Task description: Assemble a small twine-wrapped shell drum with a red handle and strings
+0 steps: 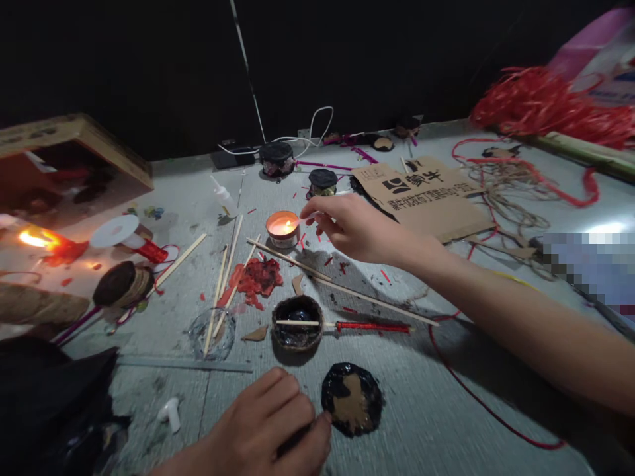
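My right hand reaches in from the right to the lit tealight candle, its fingertips pinched at the rim. A small pale bit shows at the fingertips, too small to name. At the bottom, my left hand rests with fingers curled; its palm side is hidden. One fingertip lies at the edge of a black-coated cardboard disc. Above it stands a small round cup with glossy black inside and a thin stick across it. A red-wrapped stick points right from the cup.
Thin wooden sticks, melted red wax and a clear round lid lie left of the cup. Farther left a flame burns near a white spool. Printed cardboard and tangled twine lie at right.
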